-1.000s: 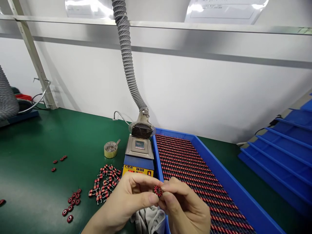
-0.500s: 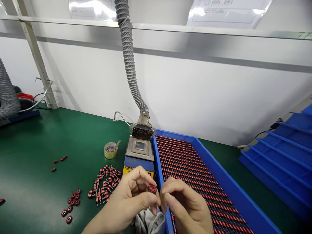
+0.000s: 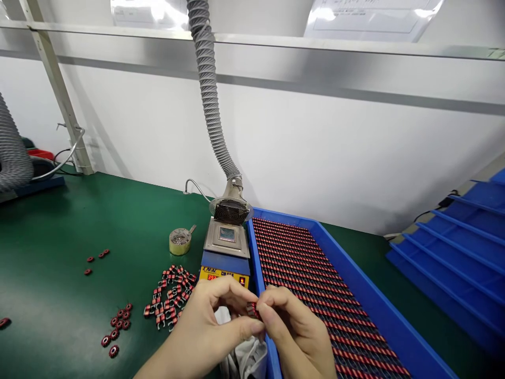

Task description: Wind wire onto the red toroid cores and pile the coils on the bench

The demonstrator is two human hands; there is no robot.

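A small red wire-wound toroidal coil is pinched between the thumb and fingers of my left hand. My right hand meets it from the other side, thumb and forefinger closed at the coil's right edge. The fingertips hide much of the coil, and whether a wire end lies between the right fingers does not show. Both hands hover over a crumpled grey cloth, in front of a solder pot with a yellow panel. Left of my left hand lies a loose pile of red coils with bent leads.
A blue tray on the right holds dense rows of red coils. A round tin stands left of the pot, beneath a grey exhaust hose. Loose toroids lie on the green table. Stacked blue trays lean at far right.
My right hand has moved left and closed onto the coil, which has turned from facing me to more edge-on. The pot's panel display shows more now.
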